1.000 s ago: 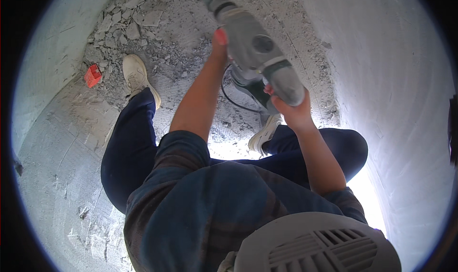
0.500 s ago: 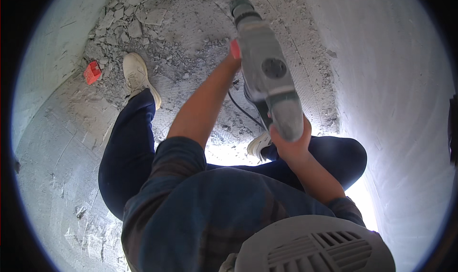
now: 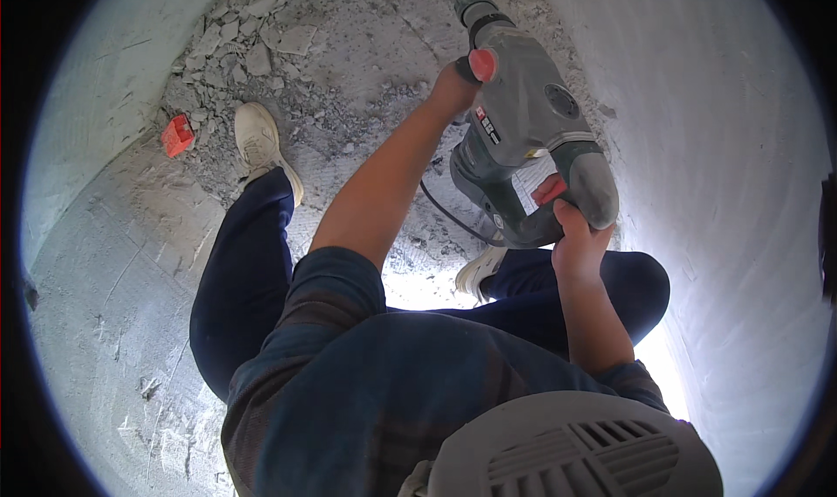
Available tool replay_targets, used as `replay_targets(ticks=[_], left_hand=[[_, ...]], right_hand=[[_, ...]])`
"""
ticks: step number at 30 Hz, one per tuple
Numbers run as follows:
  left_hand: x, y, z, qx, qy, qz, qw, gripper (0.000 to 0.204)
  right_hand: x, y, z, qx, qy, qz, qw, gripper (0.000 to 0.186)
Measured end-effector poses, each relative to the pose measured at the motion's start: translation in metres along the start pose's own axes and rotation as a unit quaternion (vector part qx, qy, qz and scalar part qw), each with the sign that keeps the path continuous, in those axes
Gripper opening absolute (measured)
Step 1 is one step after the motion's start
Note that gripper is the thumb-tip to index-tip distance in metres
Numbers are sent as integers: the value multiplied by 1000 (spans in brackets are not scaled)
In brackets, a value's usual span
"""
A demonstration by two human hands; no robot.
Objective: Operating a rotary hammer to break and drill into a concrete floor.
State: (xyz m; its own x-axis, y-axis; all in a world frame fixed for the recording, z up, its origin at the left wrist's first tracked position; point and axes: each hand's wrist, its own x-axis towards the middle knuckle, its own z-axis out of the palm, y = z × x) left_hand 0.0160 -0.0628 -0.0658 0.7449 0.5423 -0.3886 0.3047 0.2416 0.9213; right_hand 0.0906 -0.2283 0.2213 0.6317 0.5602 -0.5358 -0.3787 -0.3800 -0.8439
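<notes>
A large grey and dark green rotary hammer drill point(image 3: 527, 87) is held out in front of me, its chuck and bit toward the far edge of the view. My left hand point(image 3: 455, 89) is closed on the dark front grip, just behind the chuck and beside a round red knob. At the back end, my right hand point(image 3: 580, 244) wraps the rear handle, with its thumb up against the housing. A red trigger shows inside the handle loop. The tip of the bit is out of view. From the handle's base a black cord point(image 3: 458, 215) curves away to the left.
Broken grey rubble point(image 3: 253, 57) is heaped on the dusty floor at the far left. A small red box-shaped piece point(image 3: 177, 136) lies near my left shoe point(image 3: 258, 139). Pale walls rise on the left and right point(image 3: 697, 148) sides. My right knee is bent below the drill.
The drill has moved right and rolled, so its side and handle loop now show. Both hands have shifted right with it, still holding on.
</notes>
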Motion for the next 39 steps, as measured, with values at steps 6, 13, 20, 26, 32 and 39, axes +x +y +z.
replay_targets(ticks=[6,13,20,26,32,39], left_hand=[[-7,58,-42,359,-2,68,931,22],[-22,25,-41,348,-4,-32,937,33],[-53,7,22,19,43,-38,998,25],[-72,42,68,164,63,43,983,41],[-72,48,102,-435,108,-58,892,38],[-48,65,103,-576,99,-40,810,35]], right_hand=[[0,14,7,183,12,91,979,44],[-15,23,5,164,-11,113,980,39],[-25,-22,-27,-146,-36,59,987,17],[-38,-74,-33,-68,-29,56,996,26],[-43,-84,-22,-233,-33,42,971,23],[-10,-127,-3,-262,-81,-10,962,20]])
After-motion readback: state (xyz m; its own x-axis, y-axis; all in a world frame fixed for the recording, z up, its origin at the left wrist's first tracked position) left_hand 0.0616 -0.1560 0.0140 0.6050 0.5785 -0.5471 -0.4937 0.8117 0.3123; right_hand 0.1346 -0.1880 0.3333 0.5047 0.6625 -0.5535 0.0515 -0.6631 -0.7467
